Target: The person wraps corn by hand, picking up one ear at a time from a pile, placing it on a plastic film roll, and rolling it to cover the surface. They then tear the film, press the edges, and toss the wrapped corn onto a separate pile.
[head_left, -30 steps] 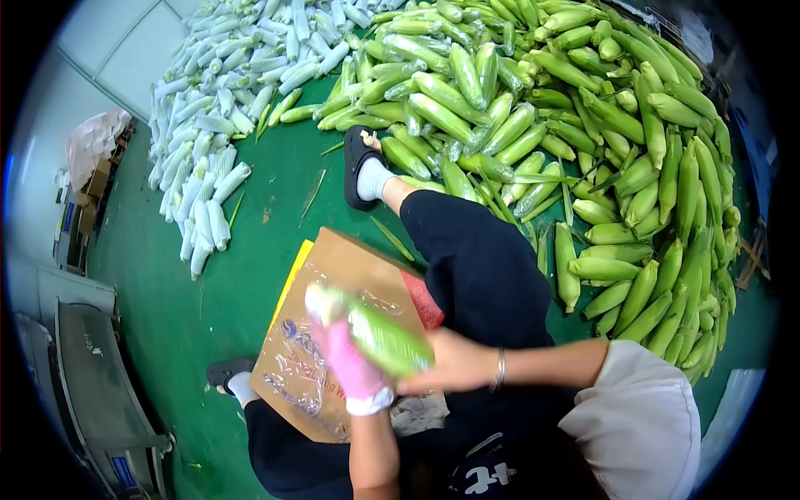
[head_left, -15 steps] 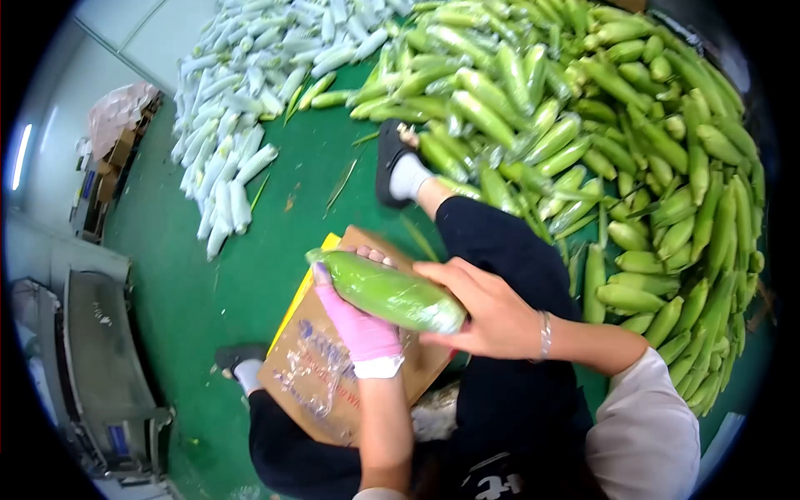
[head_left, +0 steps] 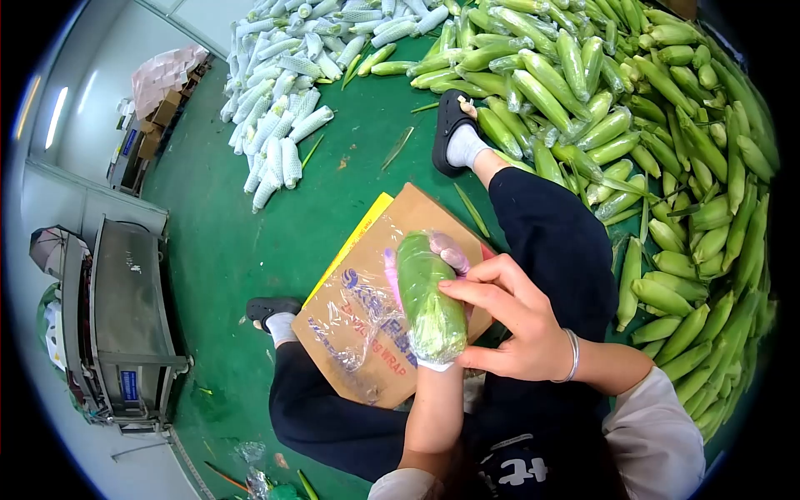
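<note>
A green ear of corn in its husk (head_left: 427,287), wrapped in clear plastic film, is held above my lap. My left hand (head_left: 450,252), in a pink glove, is closed around it from beneath; the ear hides most of the palm. My right hand (head_left: 527,325) grips the ear's near end, with the index finger on its side and the thumb by the bunched film. Under both hands a brown cardboard box (head_left: 367,333) printed with "WRAP" rests across my legs, a crumpled piece of clear film (head_left: 358,350) on top.
Green corn ears (head_left: 700,275) form a big pile on the right, several film-wrapped ones (head_left: 542,92) nearest my foot. Ears in white foam netting (head_left: 283,125) are heaped on the green floor (head_left: 217,275). A metal cart (head_left: 129,308) stands left. Loose husk leaves (head_left: 398,148) lie about.
The ear has turned from lying nearly sideways to pointing toward me, and my left hand has rotated under it. My right fingers have shifted along its near end. The head view has swung left.
</note>
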`<state>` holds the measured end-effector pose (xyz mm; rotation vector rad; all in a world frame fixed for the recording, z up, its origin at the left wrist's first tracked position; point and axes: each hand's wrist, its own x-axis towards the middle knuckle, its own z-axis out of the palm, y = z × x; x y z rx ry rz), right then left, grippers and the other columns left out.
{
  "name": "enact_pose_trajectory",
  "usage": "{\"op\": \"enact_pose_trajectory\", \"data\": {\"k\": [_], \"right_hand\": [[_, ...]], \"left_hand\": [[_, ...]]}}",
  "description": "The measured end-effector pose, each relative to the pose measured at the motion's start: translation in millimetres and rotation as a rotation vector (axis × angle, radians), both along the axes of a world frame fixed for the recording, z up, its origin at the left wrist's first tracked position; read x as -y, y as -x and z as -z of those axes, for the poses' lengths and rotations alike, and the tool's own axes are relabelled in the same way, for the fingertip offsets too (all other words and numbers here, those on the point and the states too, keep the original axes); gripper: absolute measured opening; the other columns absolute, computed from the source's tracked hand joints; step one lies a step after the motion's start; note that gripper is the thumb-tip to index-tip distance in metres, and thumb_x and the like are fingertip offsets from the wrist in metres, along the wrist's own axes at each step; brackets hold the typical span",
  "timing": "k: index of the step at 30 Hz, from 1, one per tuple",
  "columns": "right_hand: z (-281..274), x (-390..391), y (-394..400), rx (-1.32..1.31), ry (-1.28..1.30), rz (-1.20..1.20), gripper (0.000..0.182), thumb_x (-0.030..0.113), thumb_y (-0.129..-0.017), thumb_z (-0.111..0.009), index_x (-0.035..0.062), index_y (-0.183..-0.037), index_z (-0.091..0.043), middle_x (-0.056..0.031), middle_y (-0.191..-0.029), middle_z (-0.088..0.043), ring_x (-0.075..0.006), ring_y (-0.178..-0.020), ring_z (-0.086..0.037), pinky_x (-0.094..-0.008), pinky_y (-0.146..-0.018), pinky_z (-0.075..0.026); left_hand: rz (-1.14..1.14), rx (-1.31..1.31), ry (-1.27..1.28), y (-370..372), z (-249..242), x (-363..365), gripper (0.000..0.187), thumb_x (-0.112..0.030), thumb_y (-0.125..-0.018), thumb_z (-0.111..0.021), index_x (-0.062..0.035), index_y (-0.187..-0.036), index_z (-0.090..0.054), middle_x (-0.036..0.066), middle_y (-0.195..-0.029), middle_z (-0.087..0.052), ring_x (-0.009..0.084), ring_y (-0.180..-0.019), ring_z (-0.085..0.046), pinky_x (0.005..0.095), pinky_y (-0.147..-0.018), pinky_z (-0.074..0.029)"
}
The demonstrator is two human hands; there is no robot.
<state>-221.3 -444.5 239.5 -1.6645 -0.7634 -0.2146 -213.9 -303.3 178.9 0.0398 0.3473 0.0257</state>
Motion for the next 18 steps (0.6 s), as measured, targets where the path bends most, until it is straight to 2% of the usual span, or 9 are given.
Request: {"op": "enact_pose_trajectory", "data": {"k": [3,6,8,9,11,15,18], "right_hand": [[-4,-2,3,0.028,-0.002,0.046,0.068,0.014,-0.064,-0.087,0.0022,-0.126,-0.061,-0.0133,-0.106,-0.053,-0.0268,-0.093,-0.056,-0.0348,-0.081,-0.050],[-7,-6,7,0.037,-0.026,0.066,0.064,0.014,-0.064,-0.087,0.0019,-0.122,-0.063,-0.0133,-0.105,-0.053,-0.0275,-0.094,-0.056,-0.0351,-0.082,-0.050],[-8,-9,9,0.025,-0.058,0.086,0.061,0.014,-0.064,-0.087,0.0014,-0.119,-0.065,-0.0130,-0.105,-0.053,-0.0271,-0.093,-0.057,-0.0348,-0.081,-0.050],[-7,-10,9,0.028,-0.056,0.084,0.061,0.014,-0.064,-0.087,0.0014,-0.119,-0.065,-0.0130,-0.105,-0.053,-0.0271,-0.093,-0.057,-0.0348,-0.081,-0.050],[-8,-11,8,0.056,-0.054,0.078,0.057,0.012,-0.066,-0.085,-0.0017,-0.118,-0.065,-0.0116,-0.107,-0.051,-0.0190,-0.088,-0.058,-0.0291,-0.076,-0.049],[-11,-13,6,0.072,-0.053,0.088,0.054,0.010,-0.067,-0.084,-0.0020,-0.117,-0.065,-0.0116,-0.107,-0.051,-0.0189,-0.087,-0.057,-0.0291,-0.076,-0.049],[-13,-8,3,0.089,-0.025,0.095,0.058,0.013,-0.071,-0.083,-0.0015,-0.123,-0.062,-0.0131,-0.110,-0.052,-0.0201,-0.089,-0.058,-0.0298,-0.077,-0.050]], "left_hand": [[0.064,0.037,0.168,10,15,-5,0.052,-0.057,-0.095,-0.051,-0.0079,-0.111,-0.061,0.011,-0.109,-0.065,0.0279,-0.096,-0.064,0.0398,-0.081,-0.055],[0.191,0.170,0.186,16,22,-3,0.057,-0.060,-0.095,-0.049,-0.0078,-0.116,-0.060,0.011,-0.116,-0.064,0.0284,-0.106,-0.062,0.0422,-0.092,-0.052],[0.169,0.117,0.161,23,18,1,0.061,-0.062,-0.094,-0.048,-0.0079,-0.120,-0.058,0.011,-0.121,-0.062,0.0287,-0.114,-0.058,0.0439,-0.100,-0.047],[0.167,0.120,0.163,26,21,3,0.061,-0.062,-0.094,-0.048,-0.0079,-0.120,-0.058,0.011,-0.121,-0.062,0.0287,-0.114,-0.058,0.0439,-0.100,-0.047],[0.197,0.128,0.163,30,24,4,0.059,-0.060,-0.095,-0.048,-0.0075,-0.121,-0.057,0.011,-0.121,-0.062,0.0275,-0.113,-0.058,0.0431,-0.099,-0.047],[0.229,0.131,0.122,33,25,2,0.056,-0.055,-0.097,-0.049,-0.0068,-0.125,-0.054,0.010,-0.120,-0.061,0.0253,-0.111,-0.058,0.0416,-0.098,-0.048],[0.182,0.107,-0.008,30,22,-2,0.054,-0.051,-0.099,-0.049,-0.0062,-0.128,-0.051,0.010,-0.119,-0.060,0.0236,-0.110,-0.058,0.0405,-0.096,-0.048]]}}
